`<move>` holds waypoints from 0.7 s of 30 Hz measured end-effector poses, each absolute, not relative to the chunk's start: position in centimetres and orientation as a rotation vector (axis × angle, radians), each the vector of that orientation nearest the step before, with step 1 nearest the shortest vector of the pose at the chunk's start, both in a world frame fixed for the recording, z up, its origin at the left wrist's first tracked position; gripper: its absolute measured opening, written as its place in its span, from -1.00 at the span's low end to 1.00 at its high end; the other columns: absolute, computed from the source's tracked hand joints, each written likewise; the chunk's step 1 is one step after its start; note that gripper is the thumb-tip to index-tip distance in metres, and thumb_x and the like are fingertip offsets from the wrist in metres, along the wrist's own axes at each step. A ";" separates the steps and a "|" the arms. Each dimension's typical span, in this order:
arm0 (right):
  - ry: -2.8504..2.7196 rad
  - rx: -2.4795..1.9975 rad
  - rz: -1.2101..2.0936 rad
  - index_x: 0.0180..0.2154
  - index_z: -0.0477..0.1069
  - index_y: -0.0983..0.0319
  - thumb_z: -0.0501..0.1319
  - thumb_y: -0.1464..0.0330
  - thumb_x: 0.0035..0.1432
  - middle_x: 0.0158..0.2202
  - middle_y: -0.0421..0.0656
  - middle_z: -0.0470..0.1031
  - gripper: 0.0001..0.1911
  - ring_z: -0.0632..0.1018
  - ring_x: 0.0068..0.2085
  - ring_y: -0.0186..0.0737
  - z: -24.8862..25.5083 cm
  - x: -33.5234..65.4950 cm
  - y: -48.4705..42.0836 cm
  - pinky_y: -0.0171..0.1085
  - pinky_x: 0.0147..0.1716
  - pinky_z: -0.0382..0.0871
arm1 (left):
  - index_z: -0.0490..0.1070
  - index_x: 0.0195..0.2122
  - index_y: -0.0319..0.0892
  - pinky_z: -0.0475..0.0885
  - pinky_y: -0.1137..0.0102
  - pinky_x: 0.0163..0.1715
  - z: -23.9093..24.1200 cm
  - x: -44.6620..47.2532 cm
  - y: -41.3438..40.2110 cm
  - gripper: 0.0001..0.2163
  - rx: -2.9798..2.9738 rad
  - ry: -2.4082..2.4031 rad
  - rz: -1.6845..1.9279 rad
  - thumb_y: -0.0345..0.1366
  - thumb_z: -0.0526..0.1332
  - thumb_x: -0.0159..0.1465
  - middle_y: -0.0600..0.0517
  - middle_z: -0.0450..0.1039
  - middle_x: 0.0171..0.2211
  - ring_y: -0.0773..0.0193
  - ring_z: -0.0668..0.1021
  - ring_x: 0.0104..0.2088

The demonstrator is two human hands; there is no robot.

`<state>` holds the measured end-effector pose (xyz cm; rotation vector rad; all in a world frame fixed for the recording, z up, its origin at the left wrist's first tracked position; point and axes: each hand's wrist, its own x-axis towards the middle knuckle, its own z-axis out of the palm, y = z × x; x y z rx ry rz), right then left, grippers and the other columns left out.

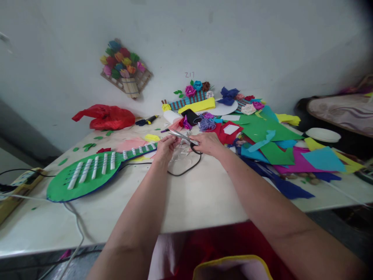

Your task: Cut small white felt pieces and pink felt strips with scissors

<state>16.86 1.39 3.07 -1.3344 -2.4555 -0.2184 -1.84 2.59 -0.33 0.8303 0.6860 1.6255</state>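
Note:
My right hand is closed round the black handles of a pair of scissors, whose silver blades point left toward my left hand. My left hand is pinched shut on a small pale piece I cannot make out, just below the blade tips. Small white scraps lie on the table under both hands. A green paper racket shape with white strips lies to the left of my left hand.
Coloured paper sheets pile up at the right. Paper flowers, a black phone and purple yarn sit by the wall. A red plastic bag lies at the back left. A black cable loops over the white table. A power strip sits at the far left.

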 end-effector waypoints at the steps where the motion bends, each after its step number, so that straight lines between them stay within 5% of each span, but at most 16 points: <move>1: -2.454 -1.338 -0.217 0.00 0.37 0.06 0.12 0.05 0.04 -0.28 -0.16 0.53 -0.51 0.48 -0.24 -0.16 3.1 16.8 1.4 -0.30 -0.39 0.11 | 0.41 -0.61 -0.29 0.47 0.42 -0.33 -0.3 -1.8 2.6 -0.93 0.832 0.689 1.625 -0.50 0.30 -0.09 0.02 0.46 -0.60 0.35 0.54 -0.50; 21: -2.478 -1.387 -0.252 -0.05 0.40 0.07 0.10 0.03 0.06 -0.28 -0.15 0.54 -0.55 0.49 -0.26 -0.17 3.4 16.5 1.2 -0.30 -0.42 0.10 | 0.41 -0.59 -0.29 0.47 0.39 -0.26 -0.3 -1.8 2.6 -0.92 0.846 0.701 1.627 -0.49 0.32 -0.07 0.04 0.44 -0.60 0.37 0.53 -0.51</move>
